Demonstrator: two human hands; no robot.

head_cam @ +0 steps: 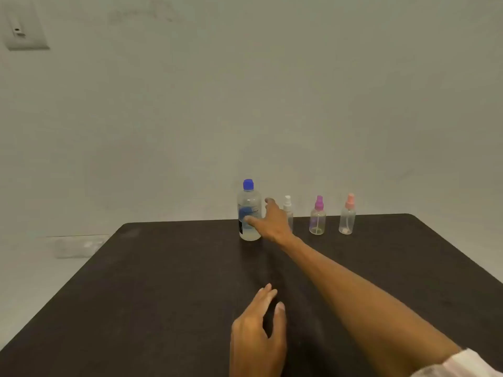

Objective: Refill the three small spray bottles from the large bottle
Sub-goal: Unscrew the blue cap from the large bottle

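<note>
Left hand (257,330) rests spread near the bench's (163,281) front edge; right hand (272,220), fingers spread, touches the large bottle (249,213) (upright, blue-capped).

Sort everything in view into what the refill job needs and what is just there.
Job:
large clear plastic bottle with blue cap
clear spray bottle with white top
clear spray bottle with purple top
clear spray bottle with pink top

Just there:
dark table
white wall plate

Dark table (163,281); plain pale wall (245,91); wall plate (23,28)
</note>
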